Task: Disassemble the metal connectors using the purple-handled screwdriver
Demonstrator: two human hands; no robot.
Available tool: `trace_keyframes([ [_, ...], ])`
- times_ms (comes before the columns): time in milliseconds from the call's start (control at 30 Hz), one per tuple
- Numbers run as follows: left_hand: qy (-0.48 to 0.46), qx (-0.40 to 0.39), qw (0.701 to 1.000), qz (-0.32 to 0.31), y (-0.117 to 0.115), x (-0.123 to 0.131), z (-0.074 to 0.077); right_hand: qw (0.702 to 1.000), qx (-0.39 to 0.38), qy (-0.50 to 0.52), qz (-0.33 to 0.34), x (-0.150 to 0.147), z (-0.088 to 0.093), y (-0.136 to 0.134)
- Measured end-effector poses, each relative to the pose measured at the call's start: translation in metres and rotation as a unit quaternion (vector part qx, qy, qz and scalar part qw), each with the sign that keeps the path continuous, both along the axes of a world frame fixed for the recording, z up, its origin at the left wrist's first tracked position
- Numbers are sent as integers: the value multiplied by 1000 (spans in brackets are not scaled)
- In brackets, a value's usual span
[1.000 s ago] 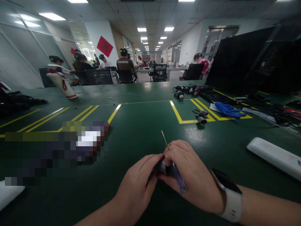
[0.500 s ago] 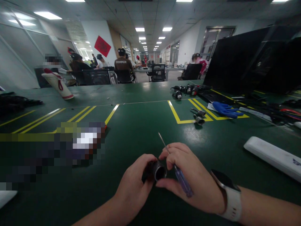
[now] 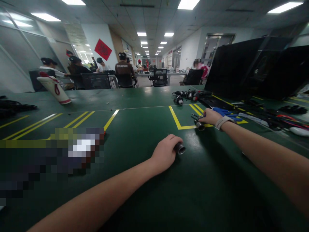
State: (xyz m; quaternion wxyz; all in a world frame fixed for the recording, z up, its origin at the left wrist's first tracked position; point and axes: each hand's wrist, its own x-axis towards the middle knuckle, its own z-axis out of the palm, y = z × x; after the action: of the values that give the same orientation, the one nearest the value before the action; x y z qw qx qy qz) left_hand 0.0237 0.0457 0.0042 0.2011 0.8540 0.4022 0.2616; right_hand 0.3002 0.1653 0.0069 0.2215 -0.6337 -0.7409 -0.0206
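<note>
Wears pale grey watch band (image 3: 222, 122), close-fitting and curved, on right forearm (image 3: 263, 153), just behind right grip (image 3: 209, 116). Cannot make out watch face. Shows bare left forearm (image 3: 101, 198) toward near left, with left grip (image 3: 166, 153) equally bare.

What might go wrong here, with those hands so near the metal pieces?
The metal cylinder in the left hand is round, so it might roll if released. The right hand is close to other metal parts and the blue glove, so it could nudge one accidentally.
</note>
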Motion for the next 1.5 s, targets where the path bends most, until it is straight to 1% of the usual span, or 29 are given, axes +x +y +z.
trace_keyframes([
  [67,9,14,1000,-10,17,23,-1,1000,12,8,7,0,-5,3],
  [100,15,20,1000,-17,25,34,-2,1000,26,14,9,-2,-5,3],
  [167,32,36,999,-23,37,54,-4,997,70,27,13,-8,1,0],
  [233,47,43,998,-14,46,70,-7,992,121,40,24,-18,12,-11],
  [333,47,41,998,-19,53,85,-10,980,179,48,72,-42,29,-42],
  [400,44,34,998,-23,54,89,-10,973,194,50,111,-63,39,-70],
  [433,42,30,998,-25,52,88,-9,970,189,53,142,-74,42,-85],
  [500,36,22,999,-31,44,82,-7,955,174,90,224,-95,45,-113],
  [567,36,16,998,-42,25,69,-3,945,154,113,267,-110,46,-136],
  [667,48,2,997,-57,-18,35,0,935,127,138,302,-122,41,-158],
  [733,53,-5,997,-59,-50,7,1,930,113,142,320,-126,35,-165],
  [800,51,-6,997,-62,-76,-22,0,926,103,145,334,-131,29,-171],
  [833,44,0,998,-52,-86,-35,0,923,99,150,340,-134,26,-173],
  [867,23,13,999,-21,-92,-45,-1,920,93,157,347,-137,23,-175],
  [900,4,21,999,27,-96,-53,-2,916,87,165,354,-140,20,-177],
  [933,-15,33,996,81,-97,-59,-3,912,80,174,362,-143,17,-179],
  [967,-28,43,991,122,-96,-63,-3,907,74,183,371,-146,15,-182],
  [1000,-34,52,988,145,-94,-65,-4,903,69,191,379,-148,13,-183],
  [1033,-35,59,987,148,-90,-66,-4,898,65,199,386,-151,11,-185],
  [1133,-21,47,995,86,-79,-63,-5,887,57,219,403,-155,6,-188],
  [1200,-25,3,998,58,-71,-60,-5,884,53,230,404,-155,4,-189],
  [1267,-48,-47,996,59,-64,-58,-6,884,49,249,392,-153,4,-188],
  [1333,-75,-74,992,75,-57,-57,-8,884,49,278,373,-149,5,-187],
  [1400,-89,-61,990,90,-50,-56,-10,883,50,301,357,-144,5,-185],
  [1500,-53,11,995,83,-43,-59,-10,885,42,317,338,-138,5,-182],
])
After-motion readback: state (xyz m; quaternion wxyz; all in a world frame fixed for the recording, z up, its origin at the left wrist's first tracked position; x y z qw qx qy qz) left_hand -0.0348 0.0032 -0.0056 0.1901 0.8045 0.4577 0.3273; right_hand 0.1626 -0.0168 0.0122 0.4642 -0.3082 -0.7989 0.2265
